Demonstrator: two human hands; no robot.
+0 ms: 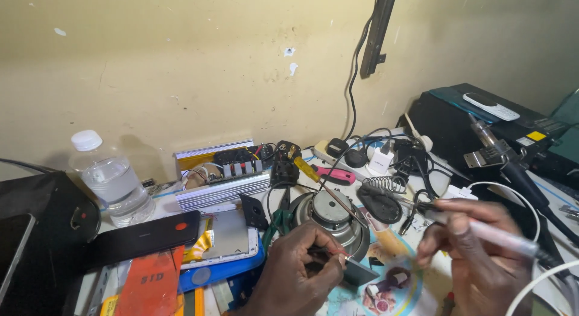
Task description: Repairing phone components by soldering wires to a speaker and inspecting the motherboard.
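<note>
Holding the thin soldering iron with its pale handle [482,231], clamped in the right hand [476,243] fingers, steady seems wise while the left hand [301,261] fingers pinch a small dark part [356,272] just before the round metal speaker [330,214] on the cluttered table [386,292]

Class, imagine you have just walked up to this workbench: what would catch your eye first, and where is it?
At bottom centre, the left hand pinches a small dark part in front of a round metal speaker. To its right, the right hand holds a pen-like soldering iron pointing toward it. A clear water bottle stands at far left, by the yellow wall.
</note>
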